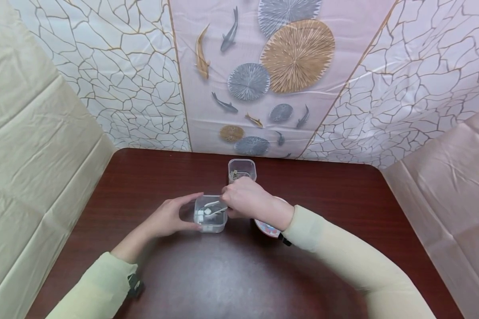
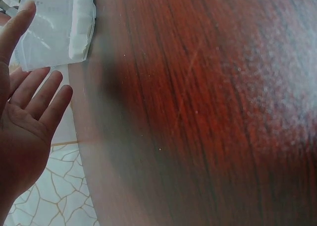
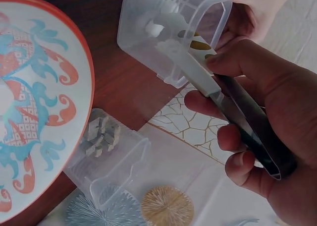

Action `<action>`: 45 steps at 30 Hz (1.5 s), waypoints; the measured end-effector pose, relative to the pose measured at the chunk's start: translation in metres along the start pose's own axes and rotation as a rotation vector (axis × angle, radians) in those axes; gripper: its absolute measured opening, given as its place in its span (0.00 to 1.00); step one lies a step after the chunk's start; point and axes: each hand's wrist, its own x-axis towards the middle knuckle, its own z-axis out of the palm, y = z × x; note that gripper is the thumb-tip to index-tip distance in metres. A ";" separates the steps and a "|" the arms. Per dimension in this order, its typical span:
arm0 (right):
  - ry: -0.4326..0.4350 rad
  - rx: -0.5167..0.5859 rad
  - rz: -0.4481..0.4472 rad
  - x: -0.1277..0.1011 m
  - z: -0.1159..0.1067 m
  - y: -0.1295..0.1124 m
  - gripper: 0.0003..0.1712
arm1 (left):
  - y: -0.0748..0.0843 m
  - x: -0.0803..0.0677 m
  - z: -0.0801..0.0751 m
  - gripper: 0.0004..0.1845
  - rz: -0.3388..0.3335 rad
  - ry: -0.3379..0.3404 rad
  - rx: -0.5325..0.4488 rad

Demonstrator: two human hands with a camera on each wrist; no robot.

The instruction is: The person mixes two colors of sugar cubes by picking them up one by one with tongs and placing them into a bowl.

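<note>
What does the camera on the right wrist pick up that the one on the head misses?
Only the right wrist view shows the plate's red and blue pattern in full and the metal tongs gripped by the right hand. Only the head view shows the whole dark table and both sleeves. Both show the near clear container with white pieces, steadied by the left hand, and the far container holding grey pieces.

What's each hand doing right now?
Left hand: open, fingers straight against the clear container.
Right hand: closed on white-tipped tongs reaching into that container.
</note>
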 end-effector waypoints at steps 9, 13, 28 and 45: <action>-0.064 0.030 0.029 0.009 0.005 0.000 0.11 | -0.001 0.000 0.000 0.50 -0.006 -0.001 -0.008; -0.107 0.045 0.037 0.012 0.005 0.000 0.11 | -0.001 -0.001 0.000 0.50 -0.002 -0.002 -0.011; -0.028 0.120 0.034 -0.018 -0.016 0.011 0.07 | 0.001 -0.001 -0.001 0.50 -0.013 0.000 -0.021; 0.212 0.217 0.050 -0.086 -0.033 0.032 0.12 | 0.002 -0.002 0.001 0.50 -0.019 -0.006 -0.015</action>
